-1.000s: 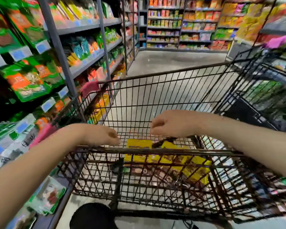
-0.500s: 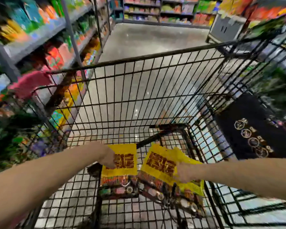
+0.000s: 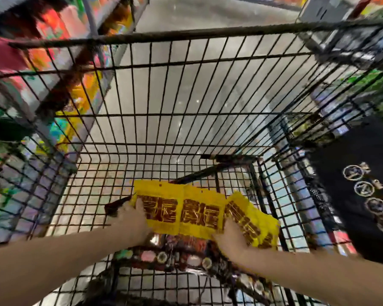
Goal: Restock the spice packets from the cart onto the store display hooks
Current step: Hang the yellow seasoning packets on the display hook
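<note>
cart point(image 3: 186, 36): yellow spice packets point(image 3: 199, 210) fanned low inside. left hand point(image 3: 133, 219) pinches the 9 o'clock packet; right hand point(image 3: 230, 241) grips the 3 o'clock ones.

Yellow spice packets point(image 3: 199, 210) with red lettering and dark patterned bottoms, black wire cart point(image 3: 186, 120)

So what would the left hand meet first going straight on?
The leftmost yellow packet, which the left hand holds; past it, probably the cart's wire floor, though depth is unclear.
</note>
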A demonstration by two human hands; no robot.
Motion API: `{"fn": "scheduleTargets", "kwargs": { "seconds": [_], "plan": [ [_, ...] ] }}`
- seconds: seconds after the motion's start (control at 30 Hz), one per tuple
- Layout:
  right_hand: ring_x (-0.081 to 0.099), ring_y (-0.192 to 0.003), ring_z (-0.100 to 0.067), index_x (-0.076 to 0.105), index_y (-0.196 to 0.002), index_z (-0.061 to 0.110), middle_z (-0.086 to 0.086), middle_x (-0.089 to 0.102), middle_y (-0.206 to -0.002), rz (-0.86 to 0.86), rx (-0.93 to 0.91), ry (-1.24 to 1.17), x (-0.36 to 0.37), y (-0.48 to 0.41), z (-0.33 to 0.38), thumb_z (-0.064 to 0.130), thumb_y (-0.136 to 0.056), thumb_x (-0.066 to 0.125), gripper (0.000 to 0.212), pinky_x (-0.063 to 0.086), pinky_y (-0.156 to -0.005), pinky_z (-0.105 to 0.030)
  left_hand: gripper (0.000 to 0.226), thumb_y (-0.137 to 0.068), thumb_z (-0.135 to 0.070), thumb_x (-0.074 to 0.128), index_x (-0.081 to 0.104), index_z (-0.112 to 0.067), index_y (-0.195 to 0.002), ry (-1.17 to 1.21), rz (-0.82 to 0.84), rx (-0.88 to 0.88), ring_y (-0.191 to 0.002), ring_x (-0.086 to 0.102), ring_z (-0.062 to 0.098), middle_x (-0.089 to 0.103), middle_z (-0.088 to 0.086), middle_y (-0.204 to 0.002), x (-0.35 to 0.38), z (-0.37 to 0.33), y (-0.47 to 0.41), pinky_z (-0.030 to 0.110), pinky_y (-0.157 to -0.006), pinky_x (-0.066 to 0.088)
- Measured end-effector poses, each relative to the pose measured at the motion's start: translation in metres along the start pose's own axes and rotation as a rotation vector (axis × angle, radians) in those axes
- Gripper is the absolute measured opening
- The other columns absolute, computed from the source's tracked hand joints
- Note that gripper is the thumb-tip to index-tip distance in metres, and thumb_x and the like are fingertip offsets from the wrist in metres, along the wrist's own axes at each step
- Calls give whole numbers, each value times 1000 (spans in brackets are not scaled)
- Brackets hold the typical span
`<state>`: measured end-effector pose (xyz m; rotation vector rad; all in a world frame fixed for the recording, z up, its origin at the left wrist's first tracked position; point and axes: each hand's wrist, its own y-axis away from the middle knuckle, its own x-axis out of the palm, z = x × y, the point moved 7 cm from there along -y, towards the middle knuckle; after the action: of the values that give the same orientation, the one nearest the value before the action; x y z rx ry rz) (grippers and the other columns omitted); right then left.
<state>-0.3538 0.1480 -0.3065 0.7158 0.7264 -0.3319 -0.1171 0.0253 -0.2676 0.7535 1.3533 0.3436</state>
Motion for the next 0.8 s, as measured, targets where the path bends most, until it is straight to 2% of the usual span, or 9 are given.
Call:
{"fn": "scheduleTargets", "kwargs": {
  "seconds": [0.2, 0.3, 0.4, 0.47, 0.5, 0.57, 0.63, 0.73, 0.8],
  "plan": [
    [60, -82, -12, 48, -125, 17, 0, 60, -102, 163, 18, -270, 18, 11, 16, 12, -92, 61, 36, 48, -60, -20, 96, -91, -60, 45, -4, 1, -148, -17, -91, 40, -141, 20, 40, 14, 26, -151, -2, -15, 9, 43, -115, 21],
    [56, -69, -13, 55, -106, 15, 1, 60, -93, 151, 23, -289, 13, 10, 10, 10, -92, 61, 16, 48, -59, -27, 92, -94, -54, 44, -6, 0, -148, 33, -138, -1, -143, 16, 40, 9, 25, -154, 0, -21, 9, 43, -116, 19],
    [54, -64, -9, 53, -82, 22, 5, 55, -78, 164, 36, -296, 12, 17, 2, 7, -91, 60, 19, 42, -51, -11, 84, -98, -51, 35, -6, -1, -150, 82, -91, -36, -145, 9, 43, 0, 25, -158, 25, -24, 13, 49, -119, 15],
    [54, -66, -4, 49, -78, 25, 4, 52, -76, 185, 71, -384, 17, 24, -3, 6, -93, 58, 26, 51, -60, -15, 89, -91, -47, 55, 16, 12, -146, 25, -136, 60, -138, 25, 52, 18, 37, -150, 31, -36, 22, 60, -111, 28],
    [54, -68, -7, 50, -78, 24, 3, 51, -76, 203, 99, -453, 20, 26, -5, 9, -94, 57, 23, 57, -67, -27, 93, -82, -46, 68, 29, 17, -140, 19, -201, 112, -132, 33, 55, 30, 41, -143, 27, -43, 25, 65, -104, 34],
    [52, -73, -17, 56, -84, 24, -5, 52, -81, 238, 145, -600, 20, 30, 1, 22, -96, 56, 12, 60, -71, -38, 98, -87, -56, 57, 17, 11, -146, -15, -182, 161, -142, 19, 48, 19, 35, -151, 24, -54, 33, 58, -113, 21],
    [59, -79, -16, 59, -92, 28, -4, 61, -94, 278, 154, -674, 18, 31, 9, 29, -95, 58, 2, 58, -64, -28, 92, -93, -61, 39, -5, -4, -151, 65, -134, 137, -147, 0, 36, 1, 20, -159, 31, -59, 29, 45, -119, 6],
    [64, -77, -7, 58, -100, 27, 6, 66, -94, 295, 168, -722, 10, 31, 16, 14, -92, 62, 16, 49, -53, -15, 95, -90, -63, 43, -3, -6, -150, 145, -151, 165, -145, 10, 35, 10, 17, -156, 31, -76, 24, 43, -119, 14],
    [65, -70, -8, 58, -99, 21, 4, 68, -87, 319, 186, -729, 2, 34, 18, 7, -92, 61, 16, 51, -53, -19, 93, -88, -61, 48, 5, -6, -150, 321, -185, 175, -141, 22, 32, 24, 14, -150, 19, -80, 21, 41, -115, 19]
  ]
}}
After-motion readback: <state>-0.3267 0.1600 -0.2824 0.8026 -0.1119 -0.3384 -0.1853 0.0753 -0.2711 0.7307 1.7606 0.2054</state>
